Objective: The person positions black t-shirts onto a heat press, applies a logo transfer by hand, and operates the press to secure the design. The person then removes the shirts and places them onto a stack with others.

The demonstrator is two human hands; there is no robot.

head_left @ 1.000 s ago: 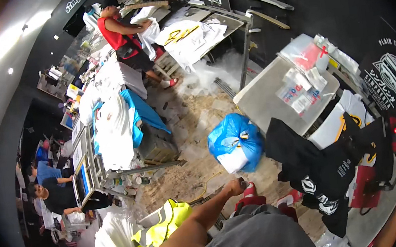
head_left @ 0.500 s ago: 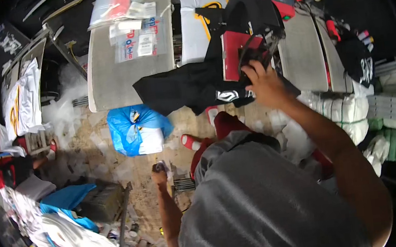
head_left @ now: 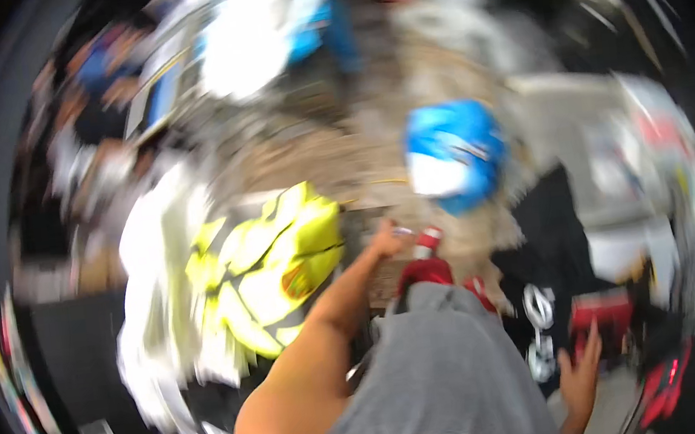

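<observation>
My left hand [head_left: 386, 239] reaches forward over the floor, its fingers closed around a small pale object [head_left: 403, 231] too blurred to name. My right hand [head_left: 582, 374] is at the lower right with its fingers stretched and apart, holding nothing. It is just beside the red block [head_left: 600, 308] of what looks like a heat press; whether they touch is unclear. A black garment [head_left: 548, 228] with white printed marks [head_left: 538, 307] lies beside the press and hangs over the table's edge.
A knotted blue plastic bag [head_left: 464, 148] with white contents sits on the floor ahead. Bright yellow packed cloth [head_left: 283, 254] and white fabric [head_left: 155, 256] are piled on my left. Beyond the black garment stands a grey table [head_left: 566, 106]. Motion smears much of the view.
The whole view has swung round to the left, bringing the yellow pile in. My right hand has loosened from the press, its fingers now straightened. My left hand still holds the small object.
</observation>
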